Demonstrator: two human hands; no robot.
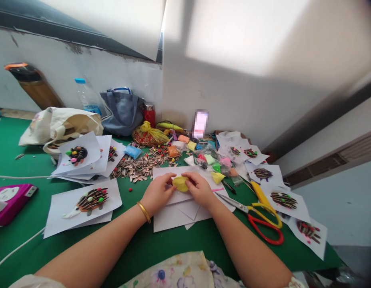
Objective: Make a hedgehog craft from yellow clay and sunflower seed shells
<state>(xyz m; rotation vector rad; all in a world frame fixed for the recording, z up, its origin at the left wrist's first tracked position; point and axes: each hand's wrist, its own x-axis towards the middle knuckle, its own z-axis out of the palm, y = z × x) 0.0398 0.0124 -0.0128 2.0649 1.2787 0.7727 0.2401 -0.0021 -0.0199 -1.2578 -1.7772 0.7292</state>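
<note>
A flattened oval of yellow modelling clay is held up between my two hands, over a small stack of white paper. My left hand, with a gold bangle at the wrist, pinches its left edge. On the opposite edge, the thumb and fingers of my right hand are closed on the same clay. Just right of my right hand lie a lump of yellow clay, a black pen and scissors with one yellow and one red handle.
Sunflower seeds lie heaped behind my hands, beside bagged coloured clay. Paper sheets with seed hedgehogs flank both sides. A yellow utility knife, a purple power bank, bags, bottles and a phone stand or lie around.
</note>
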